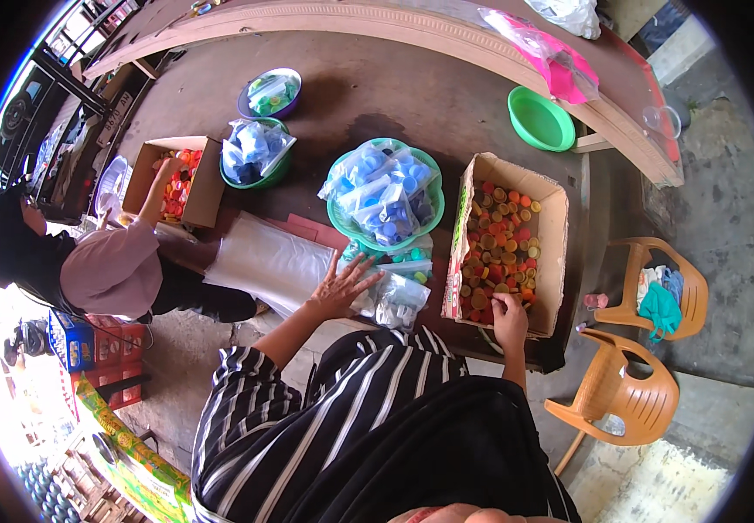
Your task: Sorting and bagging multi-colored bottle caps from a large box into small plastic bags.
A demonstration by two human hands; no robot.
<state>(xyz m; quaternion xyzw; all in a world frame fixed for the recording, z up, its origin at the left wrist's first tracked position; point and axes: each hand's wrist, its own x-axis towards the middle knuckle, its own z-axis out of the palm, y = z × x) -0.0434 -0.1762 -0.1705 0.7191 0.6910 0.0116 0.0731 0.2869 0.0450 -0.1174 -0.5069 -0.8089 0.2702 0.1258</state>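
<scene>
My left hand [342,288] lies with its fingers spread on clear plastic bags, beside a bag of whitish caps [397,301]. My right hand [509,321] reaches over the near side of a cardboard box [554,253] holding many red, orange and yellow bottle caps [503,228]. Its thumb and fingers are pinched together just above the caps; whatever is between them is too small to make out. Between my hands, farther back, a turquoise basin [339,218] is heaped with clear bags of blue caps [385,187]. Bagged green caps [407,254] show below its rim.
Flat clear plastic sheets or bags [272,261] lie left of my left hand. At far left a person [111,270] reaches into another cardboard box [202,205] of caps. A green basin [541,119] stands at back right; orange plastic chairs [625,397] stand right of the table.
</scene>
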